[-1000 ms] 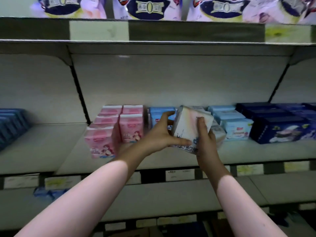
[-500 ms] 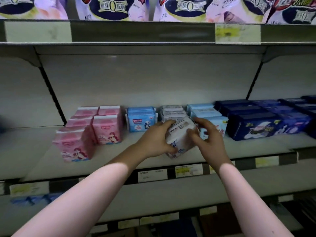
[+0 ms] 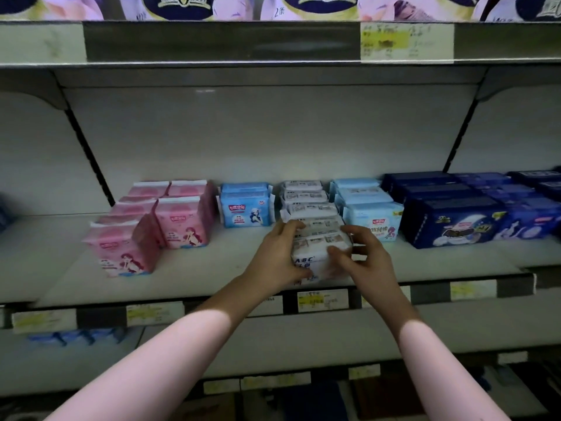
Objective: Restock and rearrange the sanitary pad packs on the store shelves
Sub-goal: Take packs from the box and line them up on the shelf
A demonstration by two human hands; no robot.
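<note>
Restocking in progress: you stand at the middle shelf (image 3: 60,268) with both hands on a white pack (image 3: 308,258). You are seating it at the head of the row of white packs (image 3: 303,196), close to the shelf's front edge and a little right of its middle. Your left hand (image 3: 277,256) wraps the pack's left side, fingers curled over its top. Your right hand (image 3: 364,259) grips the right side, fingers bent across the front face. The pack seems to touch the one behind it, though your hands hide its base.

Stock runs in rows from front to back, one pack high. Pink packs (image 3: 170,220) stand toward the left end, with blue packs (image 3: 246,205) beside them. Past the white row come pale blue packs (image 3: 370,214) just to its right, and dark blue packs (image 3: 455,220) reach the right end. Price tags (image 3: 323,300) line the front edge.

By the look of it, the white row is close to done, now reaching nearly to the front edge. Letting go and squaring this pack probably remain. The blue row sits well back from the edge, and the front pink pack stands out of line with its row, so both likely need attention. The lower shelf (image 3: 303,344) shows only a few blue items at its left end.
</note>
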